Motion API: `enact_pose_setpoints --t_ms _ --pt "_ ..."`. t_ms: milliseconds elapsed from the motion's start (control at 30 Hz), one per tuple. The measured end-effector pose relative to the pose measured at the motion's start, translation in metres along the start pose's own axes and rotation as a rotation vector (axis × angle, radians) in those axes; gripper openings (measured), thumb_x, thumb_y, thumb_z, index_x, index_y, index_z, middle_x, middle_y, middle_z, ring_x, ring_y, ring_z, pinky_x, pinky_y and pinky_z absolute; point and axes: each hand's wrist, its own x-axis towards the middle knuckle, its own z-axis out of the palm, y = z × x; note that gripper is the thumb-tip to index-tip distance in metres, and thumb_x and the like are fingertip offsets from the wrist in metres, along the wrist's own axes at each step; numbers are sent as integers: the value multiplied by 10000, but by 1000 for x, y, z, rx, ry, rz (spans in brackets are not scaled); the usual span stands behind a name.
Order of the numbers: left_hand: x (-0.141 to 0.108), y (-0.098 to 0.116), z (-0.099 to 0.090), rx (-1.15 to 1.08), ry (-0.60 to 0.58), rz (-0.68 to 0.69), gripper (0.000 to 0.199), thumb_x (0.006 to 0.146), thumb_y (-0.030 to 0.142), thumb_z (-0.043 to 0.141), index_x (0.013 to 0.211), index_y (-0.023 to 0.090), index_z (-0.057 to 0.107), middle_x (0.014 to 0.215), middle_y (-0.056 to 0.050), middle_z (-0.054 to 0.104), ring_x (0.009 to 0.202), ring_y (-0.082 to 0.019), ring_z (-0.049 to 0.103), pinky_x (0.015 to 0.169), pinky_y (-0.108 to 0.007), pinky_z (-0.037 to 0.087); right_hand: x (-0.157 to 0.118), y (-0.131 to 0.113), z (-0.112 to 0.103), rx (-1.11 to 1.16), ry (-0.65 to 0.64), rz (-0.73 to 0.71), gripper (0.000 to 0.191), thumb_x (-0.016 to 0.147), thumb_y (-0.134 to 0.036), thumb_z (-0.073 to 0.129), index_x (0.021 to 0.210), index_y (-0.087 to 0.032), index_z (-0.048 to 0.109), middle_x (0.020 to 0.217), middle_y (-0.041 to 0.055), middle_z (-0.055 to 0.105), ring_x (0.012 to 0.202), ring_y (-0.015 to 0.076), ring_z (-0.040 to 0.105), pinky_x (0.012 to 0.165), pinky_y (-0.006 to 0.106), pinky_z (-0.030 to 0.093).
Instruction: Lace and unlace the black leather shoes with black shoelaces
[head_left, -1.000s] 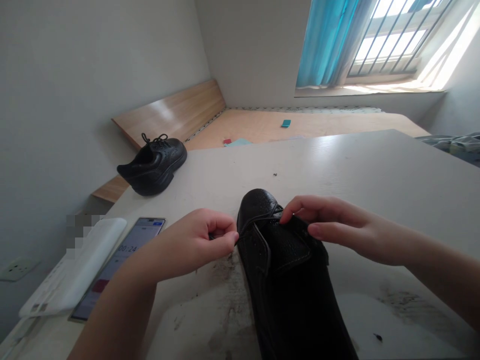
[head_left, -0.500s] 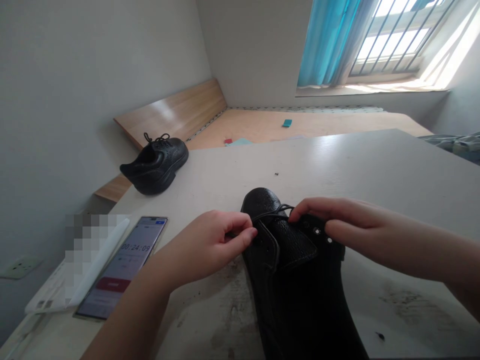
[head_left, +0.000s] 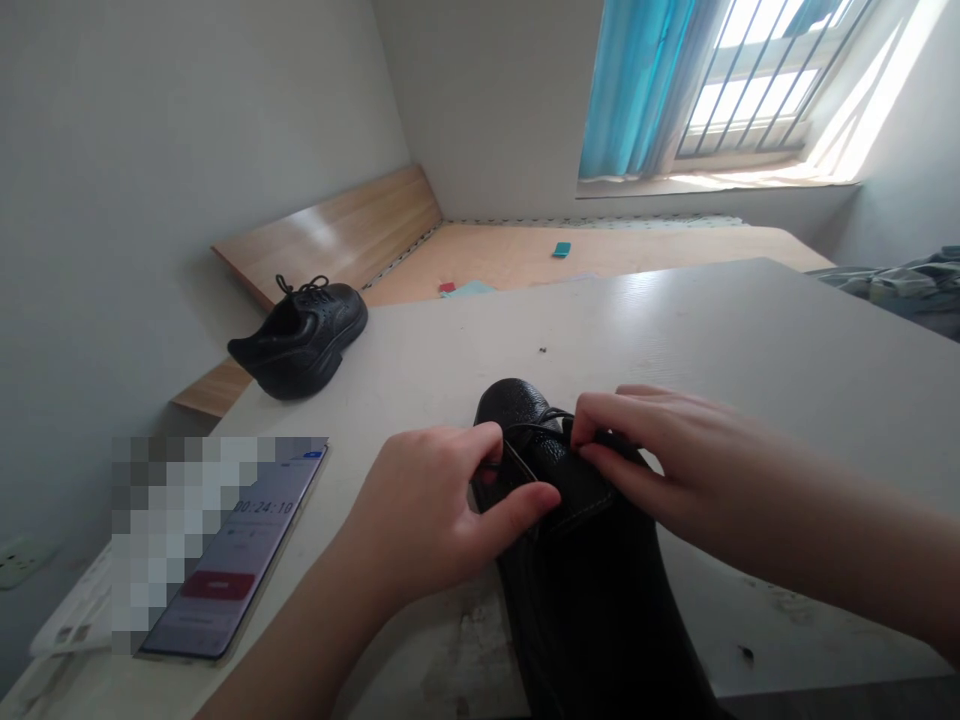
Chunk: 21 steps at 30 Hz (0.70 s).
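A black leather shoe [head_left: 592,610] lies with its toe pointing away from me, a dark lace crossing near its tongue. My left hand [head_left: 457,500] is at the shoe's left eyelet flap, forefinger curled beneath or against it and thumb resting over its edge. On the other side, my right hand [head_left: 637,450] pinches the right eyelet flap beside the lace; whether it also holds the lace is hidden by the fingers. Another black shoe [head_left: 300,340], its lace tied in a bow, stands at the table's far left.
The white table [head_left: 675,320] bears a phone [head_left: 240,560] showing a timer at left, beside a partly blurred white object. Small dark specks dot the surface. Beyond are a bed board [head_left: 480,245], a blue curtain [head_left: 630,90] and a barred window.
My left thumb has extended over the left flap. My right fingers have closed into a pinch on the right flap, covering its eyelets. The view has shifted slightly.
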Motion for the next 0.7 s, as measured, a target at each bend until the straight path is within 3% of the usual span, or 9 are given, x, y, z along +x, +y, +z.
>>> enact_pose_setpoints --t_ms 133,233,333,400,533,700 --pt "-2 6 0 -14 -27 -61 468 759 677 570 720 214 522 667 -6 615 588 -184 512 554 -287 255 2 -10 -7 135 257 -117 132 934 -217 426 880 -204 546 1003 67 645 961 216 591 769 346 461" --pt "-4 8 -3 -62 -26 -75 328 765 519 597 687 216 499 622 21 586 546 -158 475 532 -283 256 6 -18 -23 495 340 -102 97 959 -249 447 920 -227 534 812 4 632 755 140 612 639 261 473" --pt "-5 7 -5 -88 -24 -76 254 770 419 565 654 213 474 572 38 529 521 -142 438 507 -278 245 13 -26 -37 649 365 -83 115 963 -272 442 914 -242 542 599 -50 489 510 78 469 468 201 368" --pt "-5 5 -7 -119 -31 -63 248 780 404 538 643 210 467 561 38 510 518 -140 427 499 -275 247 18 -30 -42 540 254 -86 129 938 -295 475 886 -230 573 593 -46 491 482 67 425 438 195 318" --pt "-6 0 -10 -211 -56 -1 236 811 384 488 658 205 479 605 16 552 591 -163 499 537 -273 311 29 -40 -36 104 -94 -148 178 860 -278 547 708 -197 589 627 -11 579 501 87 441 451 227 276" --pt "-8 -4 -12 -251 -82 -7 199 810 315 473 642 211 448 575 19 529 664 -187 551 601 -274 368 39 -48 -20 -259 -267 -203 126 792 -191 598 671 -205 628 680 32 650 584 169 539 507 281 253"
